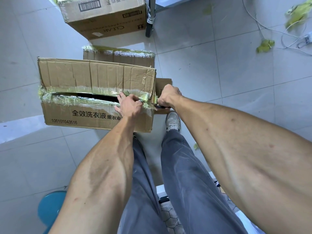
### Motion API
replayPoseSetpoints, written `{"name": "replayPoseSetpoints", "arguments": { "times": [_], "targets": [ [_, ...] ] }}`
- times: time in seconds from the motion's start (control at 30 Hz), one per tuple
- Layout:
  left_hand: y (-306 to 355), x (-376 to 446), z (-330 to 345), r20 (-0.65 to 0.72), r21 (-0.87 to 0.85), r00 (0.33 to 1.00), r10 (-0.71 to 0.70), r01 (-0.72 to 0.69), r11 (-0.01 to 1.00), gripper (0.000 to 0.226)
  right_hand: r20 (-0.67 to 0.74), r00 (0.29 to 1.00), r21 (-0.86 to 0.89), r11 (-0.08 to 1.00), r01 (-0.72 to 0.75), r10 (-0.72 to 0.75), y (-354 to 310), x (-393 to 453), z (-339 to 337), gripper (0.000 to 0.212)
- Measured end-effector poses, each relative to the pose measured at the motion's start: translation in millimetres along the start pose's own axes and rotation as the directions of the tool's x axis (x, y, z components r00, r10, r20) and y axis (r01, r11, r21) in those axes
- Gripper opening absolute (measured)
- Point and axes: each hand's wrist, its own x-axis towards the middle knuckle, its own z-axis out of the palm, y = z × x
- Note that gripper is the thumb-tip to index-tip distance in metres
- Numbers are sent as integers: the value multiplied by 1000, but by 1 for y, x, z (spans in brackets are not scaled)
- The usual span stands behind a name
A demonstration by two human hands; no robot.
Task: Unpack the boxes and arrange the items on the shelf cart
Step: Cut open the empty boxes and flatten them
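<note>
Head view: looking down at both arms, legs in grey trousers [182, 183] & a tiled floor [236, 81]
Main box: cardboard box [94, 92] sits on the floor right in front of the person, printed side w/ Chinese text & a number facing the camera; top seam covered in yellowish tape [70, 97], seam split open along most of its length, dark gap showing, still joined at the right end
Left hand [130, 105]: on the box top near the right end of the seam, fingers curled, pinching the tape/flap edge by the slit
Right hand [168, 97]: at the box's right top corner, just beside the left hand, fist clamped round a dark tool [161, 107]; only a bit of dark handle shows below the fist, can't tell what kind, blade end hidden
Hands rel.: close together, not touching
Behind main box: 2nd taped carton [118, 56] touching its far side
Further back: 3rd carton [104, 16] w/ barcode label, next to a metal cart leg w/ caster wheel [150, 22]
Floor bits: torn tape scraps [265, 45] & white cables [287, 36] at upper right
Other: grey shoe [173, 121] by box's right side; blue round stool [50, 208] lower left
</note>
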Motion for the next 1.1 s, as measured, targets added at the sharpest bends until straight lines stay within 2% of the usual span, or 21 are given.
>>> {"name": "replayPoseSetpoints", "arguments": {
  "times": [0.13, 0.33, 0.53, 0.7, 0.8, 0.87, 0.93, 1.0, 1.03, 1.1],
  "targets": [
    [-1, -4, 1, 3, -31, 1000, 1, -1, 1000, 33, 65, 998, -69, 998, 8, -3, -2, 1, -10, 27],
    [-2, -4, 1, -12, -43, 1000, 5, -6, 999, 36, 157, 988, -101, 995, -1, 17, -13, -7, -12, 32],
    [-5, -5, 4, -27, -78, 1000, -3, 1, 997, 33, 5, 1000, -5, 1000, -26, 26, -11, -6, 7, 21],
    [-6, -7, 4, -32, -80, 999, -3, 0, 997, 32, 72, 997, -3, 1000, -12, 12, -10, -9, 12, 18],
    [-6, -9, 4, -44, -96, 999, 11, -15, 995, 33, 18, 1000, -10, 1000, 23, -23, -10, -6, 9, 12],
    [-6, -10, 3, -51, -99, 999, 14, -19, 995, 33, 27, 999, -9, 999, 34, -34, -10, -5, 4, 22],
    [-6, -10, 3, -56, -103, 998, 15, -20, 994, 33, 155, 987, 133, 991, 28, -49, -10, -4, -3, 26],
    [-7, -9, 2, -55, -104, 998, 15, -21, 994, 32, 279, 956, 329, 944, -9, -88, -8, -7, -9, 5],
    [-7, -9, 3, -59, -108, 998, 13, -20, 994, 32, 299, 950, 379, 925, -34, -88, -7, -6, -9, 14],
    [-7, -8, 5, -80, -113, 997, 10, -19, 993, 31, 271, 961, 336, 941, -38, -58, -10, -6, -5, 21]
  ]
}}
